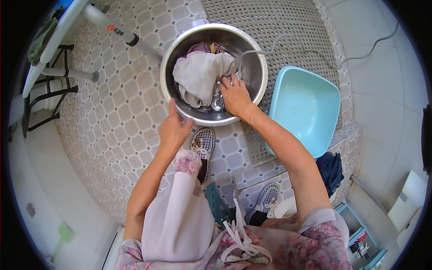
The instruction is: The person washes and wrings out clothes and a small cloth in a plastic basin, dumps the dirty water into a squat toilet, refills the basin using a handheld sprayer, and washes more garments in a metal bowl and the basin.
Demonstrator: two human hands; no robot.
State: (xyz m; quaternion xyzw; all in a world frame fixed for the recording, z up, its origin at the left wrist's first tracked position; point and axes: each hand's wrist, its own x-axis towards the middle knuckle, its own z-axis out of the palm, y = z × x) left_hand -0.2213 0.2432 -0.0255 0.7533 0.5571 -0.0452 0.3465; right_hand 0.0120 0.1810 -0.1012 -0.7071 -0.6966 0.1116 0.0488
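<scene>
A round steel basin (165,85) sits on the tiled floor in front of me. Inside lies a wet pale grey cloth (198,74), with a dark purple cloth (198,47) bunched behind it. My right hand (235,95) reaches into the basin, fingers curled over a chrome shower head (218,103) whose round face shows beside the pale cloth. A grey hose (274,45) runs over the rim toward that hand. At the basin's near left rim is my left hand (175,128), its fingers apart and holding nothing.
A light blue plastic tub (306,108) stands right of the basin, partly on a perforated grey mat (288,18). White table legs (108,24) and a black metal frame (49,92) are at the left. Dark cloth (330,171) lies below the tub, near a blue shelf (360,229).
</scene>
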